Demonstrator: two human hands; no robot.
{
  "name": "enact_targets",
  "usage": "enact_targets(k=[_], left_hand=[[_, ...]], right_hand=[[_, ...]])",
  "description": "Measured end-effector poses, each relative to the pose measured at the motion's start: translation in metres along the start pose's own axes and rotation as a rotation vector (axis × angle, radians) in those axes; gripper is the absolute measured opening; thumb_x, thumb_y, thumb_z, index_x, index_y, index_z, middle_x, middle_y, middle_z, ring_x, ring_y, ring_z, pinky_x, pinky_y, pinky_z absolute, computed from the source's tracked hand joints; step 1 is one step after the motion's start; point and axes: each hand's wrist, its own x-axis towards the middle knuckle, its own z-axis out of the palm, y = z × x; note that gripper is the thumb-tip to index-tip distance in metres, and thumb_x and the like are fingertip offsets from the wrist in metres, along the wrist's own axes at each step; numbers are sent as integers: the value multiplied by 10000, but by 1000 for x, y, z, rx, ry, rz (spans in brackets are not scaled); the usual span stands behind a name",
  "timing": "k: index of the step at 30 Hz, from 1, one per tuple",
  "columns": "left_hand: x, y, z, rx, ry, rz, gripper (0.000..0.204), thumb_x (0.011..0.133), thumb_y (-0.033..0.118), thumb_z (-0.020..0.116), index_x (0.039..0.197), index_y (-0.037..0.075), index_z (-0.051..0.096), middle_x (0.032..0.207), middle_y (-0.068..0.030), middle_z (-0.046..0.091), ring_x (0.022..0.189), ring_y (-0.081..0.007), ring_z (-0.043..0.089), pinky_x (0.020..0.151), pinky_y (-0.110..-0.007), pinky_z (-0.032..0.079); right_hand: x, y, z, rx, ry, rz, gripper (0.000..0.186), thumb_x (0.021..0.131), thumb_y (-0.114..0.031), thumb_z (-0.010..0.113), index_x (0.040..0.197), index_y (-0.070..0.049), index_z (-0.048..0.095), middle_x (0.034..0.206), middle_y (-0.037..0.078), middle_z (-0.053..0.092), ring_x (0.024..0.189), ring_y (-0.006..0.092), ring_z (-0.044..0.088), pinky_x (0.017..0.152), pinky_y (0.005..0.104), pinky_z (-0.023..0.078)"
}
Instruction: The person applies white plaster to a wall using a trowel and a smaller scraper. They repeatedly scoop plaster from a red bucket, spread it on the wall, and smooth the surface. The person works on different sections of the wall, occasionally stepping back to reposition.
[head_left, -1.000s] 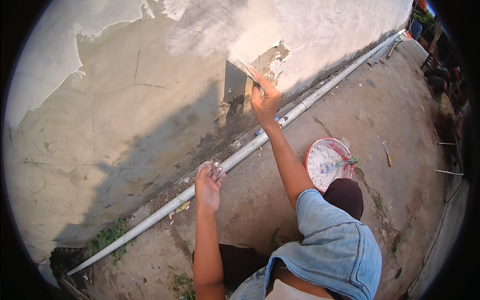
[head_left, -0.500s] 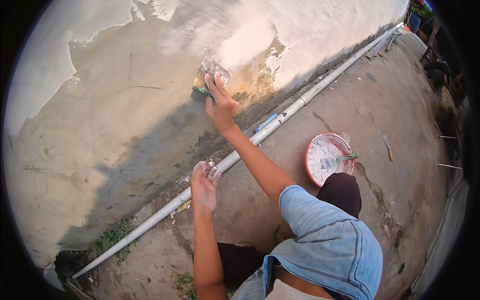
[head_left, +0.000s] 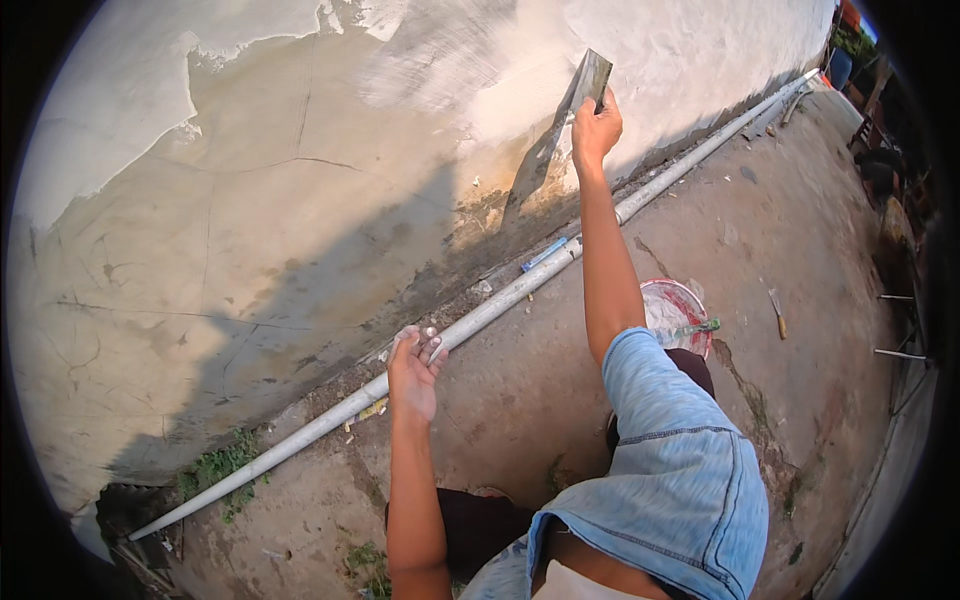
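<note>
My right hand (head_left: 598, 130) is reached out far to the wall, closed around a flat, dark putty scraper (head_left: 594, 80). The scraper's blade is tilted up beside the white-coated part of the wall (head_left: 660, 70), and its long shadow falls below. Whether the blade's edge touches the wall, I cannot tell. My left hand (head_left: 413, 375) is raised near the pale pipe, palm up, fingers loosely curled and apart, with white smears on the fingertips. Nothing shows in it. Bare, cracked grey-brown plaster (head_left: 240, 230) covers the wall's left part.
A pale pipe (head_left: 500, 305) runs along the wall's foot. Behind my right arm stands a red-rimmed bucket (head_left: 686, 297) of white paste with a green-handled scraper (head_left: 697, 327) in it. On the concrete lie a yellow-handled tool (head_left: 780, 318) and, by the pipe, a blue object (head_left: 544, 254).
My right hand has moved the scraper right and up along the wall, turning its blade more edge-on. That arm now partly covers the bucket. My left hand has barely moved.
</note>
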Motion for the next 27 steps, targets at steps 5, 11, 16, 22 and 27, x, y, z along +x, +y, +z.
enact_targets(k=[5, 11, 16, 22, 27], left_hand=[[-1, 1, -5, -4, 19, 21, 134, 931, 208, 603, 1046, 149, 566, 992, -27, 636, 924, -161, 600, 850, -345, 513], [9, -11, 6, 24, 1, -21, 139, 929, 209, 603, 1048, 148, 566, 982, -24, 631, 946, -159, 592, 852, -339, 507], [10, -10, 6, 40, 35, -9, 137, 923, 209, 610, 1041, 153, 570, 981, -23, 630, 945, -159, 591, 850, -339, 506], [12, -12, -1, 71, 32, -13, 118, 935, 190, 594, 1041, 146, 570, 980, -26, 639, 913, -154, 611, 824, -344, 524], [7, -8, -3, 85, 38, -11, 108, 926, 194, 612, 1026, 166, 579, 983, -9, 634, 922, -148, 600, 833, -337, 510]], right_hand=[[-91, -64, 19, -29, -196, -115, 517, 773, 16, 503, 1249, -92, 673, 885, 211, 710, 596, 191, 617, 572, 310, 466], [-209, -55, 12, -42, -485, -684, 596, 748, 104, 549, 1258, -180, 669, 1270, 121, 651, 1156, 293, 641, 961, 428, 526], [-153, -19, -25, 119, -457, -411, 524, 757, 75, 574, 1238, -112, 665, 1226, 95, 679, 1152, 285, 642, 1006, 404, 498], [-28, 80, -17, 411, 77, 222, 408, 874, -9, 503, 1265, 22, 613, 980, 119, 703, 803, 167, 649, 745, 316, 508], [-67, 24, 25, 0, -32, 173, 575, 803, 5, 521, 1372, -66, 568, 1244, 257, 616, 926, 289, 668, 825, 347, 519]])
